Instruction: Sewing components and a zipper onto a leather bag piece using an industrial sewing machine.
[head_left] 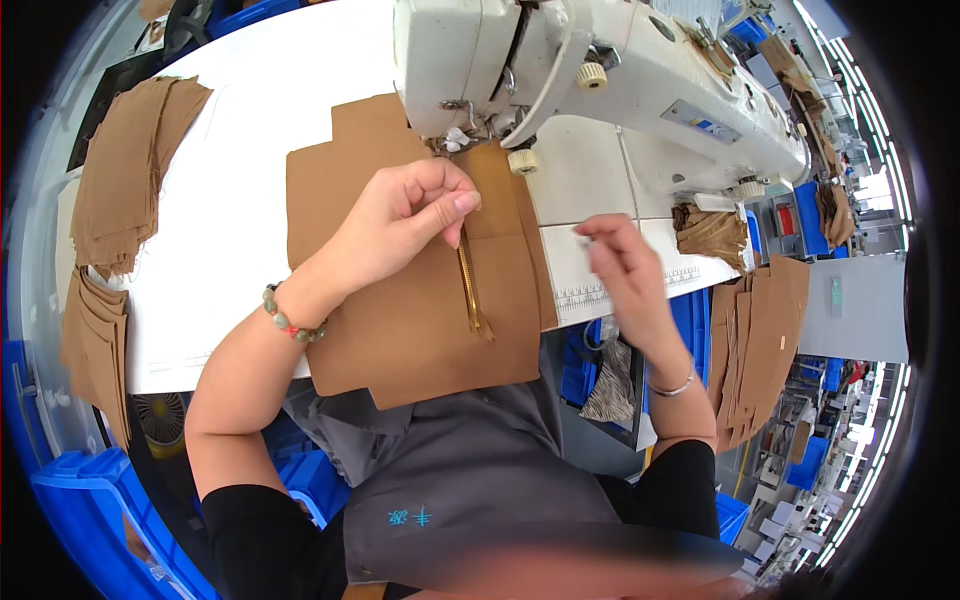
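Observation:
A brown fabric panel with notched corners lies under the sewing machine head and overhangs the table's near edge. A gold metal zipper runs down its right part. My left hand is raised over the panel just below the needle area, thumb and forefinger pinched together; whatever is between them is too small to make out. To the right, my right hand hovers above the table edge, apart from the panel. Its fingers curl in toward the thumb, slightly blurred, and anything held there cannot be made out.
Stacks of brown fabric pieces lie at the table's left. More brown panels hang at the right, and a small brown bundle sits by the machine's base. Blue bins stand lower left. A ruler strip lines the table edge.

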